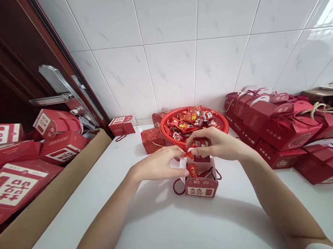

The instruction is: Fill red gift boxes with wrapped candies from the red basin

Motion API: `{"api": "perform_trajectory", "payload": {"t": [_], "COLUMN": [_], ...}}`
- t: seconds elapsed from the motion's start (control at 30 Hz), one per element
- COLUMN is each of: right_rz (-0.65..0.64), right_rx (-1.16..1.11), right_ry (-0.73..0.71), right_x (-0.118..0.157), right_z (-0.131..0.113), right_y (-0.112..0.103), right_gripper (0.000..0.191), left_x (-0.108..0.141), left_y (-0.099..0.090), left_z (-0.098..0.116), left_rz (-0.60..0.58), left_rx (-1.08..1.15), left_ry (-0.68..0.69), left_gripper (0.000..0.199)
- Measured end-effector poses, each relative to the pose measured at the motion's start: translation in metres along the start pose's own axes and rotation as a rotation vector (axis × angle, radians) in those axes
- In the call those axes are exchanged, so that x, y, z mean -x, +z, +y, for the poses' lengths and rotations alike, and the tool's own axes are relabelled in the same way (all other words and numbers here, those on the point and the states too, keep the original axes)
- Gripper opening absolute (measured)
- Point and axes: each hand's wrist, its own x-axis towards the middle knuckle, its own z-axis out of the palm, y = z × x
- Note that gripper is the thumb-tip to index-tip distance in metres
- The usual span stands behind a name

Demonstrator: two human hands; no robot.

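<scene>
A small red gift box [202, 190] with white panels and dark red cord handles stands open on the white tabletop between my hands. A red candy packet [192, 171] shows inside it. My left hand [160, 163] is at the box's left side, thumb and fingers closed around its pale flap. My right hand [217, 144] is above the far side of the box, its thumb and fingertips pinching a small red wrapped candy [189, 153]. A darker red printed piece [201, 158] lies under that hand; whether it is a packet or a flap I cannot tell.
Behind the box stands a red plastic basket [167, 136] of wrapped candies. Closed red boxes [279, 123] are stacked at right. A cardboard carton [54, 195] of red boxes is at left, by a dark door [7, 55]. A patterned red box [153, 140] stands beside the basket.
</scene>
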Motion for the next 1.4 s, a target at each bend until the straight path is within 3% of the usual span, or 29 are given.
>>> {"api": "perform_trajectory", "payload": {"t": [0.1,0.27,0.5,0.63,0.8,0.97,1.1,1.2,1.3,1.4], "right_rz": [-0.057,-0.135,0.141,-0.047,-0.277,-0.405,-0.427,-0.42,-0.399,-0.325], "right_rx": [0.165,0.23,0.34,0.359,0.387,0.295,0.257,0.231,0.269,0.348], "right_ry": [-0.009,0.013,0.076,0.139,0.135,0.076,0.113,0.114,0.142,0.211], "right_x": [0.001,-0.001,0.016,0.031,0.034,0.025,0.024,0.025,0.026,0.026], "right_z": [0.0,0.004,-0.004,-0.008,-0.002,0.004,0.011,0.015,0.019,0.025], "right_y": [-0.001,0.003,-0.021,-0.035,-0.025,-0.014,-0.016,-0.023,-0.03,-0.035], "right_gripper": [0.014,0.02,0.021,0.023,0.016,0.016,0.015,0.01,0.013,0.015], "left_x": [0.0,0.001,0.005,0.006,0.003,-0.003,-0.007,-0.012,-0.015,-0.018], "left_y": [-0.001,0.001,0.002,0.002,0.012,0.018,0.017,0.021,0.028,0.032], "left_z": [-0.001,-0.002,0.002,0.003,0.01,0.015,0.013,0.009,0.005,0.002], "left_rz": [-0.015,-0.006,-0.016,0.003,0.087,-0.049,-0.094,0.019,0.152,0.111], "left_rx": [0.009,0.01,-0.059,-0.04,0.035,0.192,0.257,0.18,0.033,0.026], "left_ry": [0.018,0.02,-0.049,-0.015,0.076,0.115,0.13,0.078,-0.041,-0.086], "left_gripper": [0.043,0.049,0.066,0.064,0.07,0.06,0.048,0.036,0.039,0.043]}}
